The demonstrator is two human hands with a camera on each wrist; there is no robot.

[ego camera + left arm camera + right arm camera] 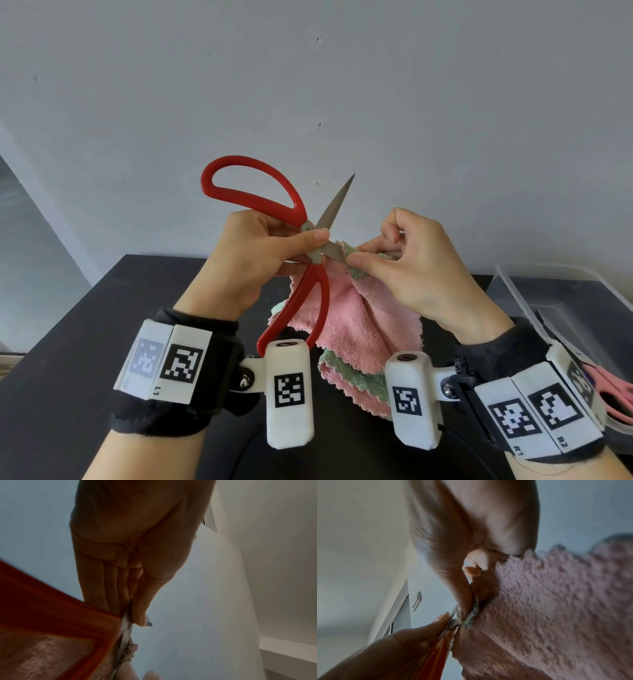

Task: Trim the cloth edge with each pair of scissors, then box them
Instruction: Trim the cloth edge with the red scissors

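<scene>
Above the near part of the table (102, 342), the scissors (301, 212) are held up left of centre by the left hand (253, 263), blades spread. The right hand (418, 267) is just to their right, pinching the cloth (363, 325), whose edge sits between the blades while the rest hangs below. A box (534, 291) stands on the table's right side, with another pair of scissors (616, 394) in it.

Left wrist band (171, 363): white tag lettered "L1", beside black-and-white square code markers. Right wrist band (534, 411): white tags lettered "R1" and "R2", likewise beside code markers.
</scene>
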